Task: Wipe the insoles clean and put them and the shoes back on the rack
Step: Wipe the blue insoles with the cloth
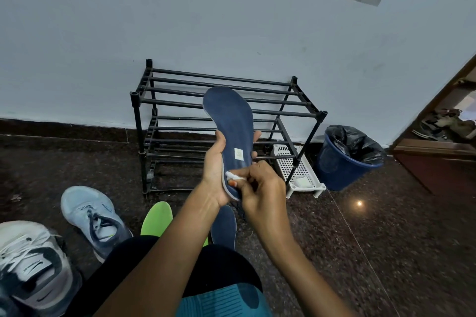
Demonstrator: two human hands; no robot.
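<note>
Head view, centre frame: the left hand point(219, 162) curls round a dark blue foam insole point(229, 121), tilting it face-up so the right hand point(262, 188), pinching a small white wipe point(235, 176), can rub its heel. A lime-green insole point(155, 221) and pale blue sneaker point(90, 213) lie on the floor at lower left, before the black metal-bar rack point(135, 100), probably awaiting their turn.

A navy insole point(229, 118) with a white label point(238, 154), a white wipe point(232, 176), a black rack point(221, 77), a lime-green insole point(155, 219) and a dark speckled floor point(386, 239) are being shown.
</note>
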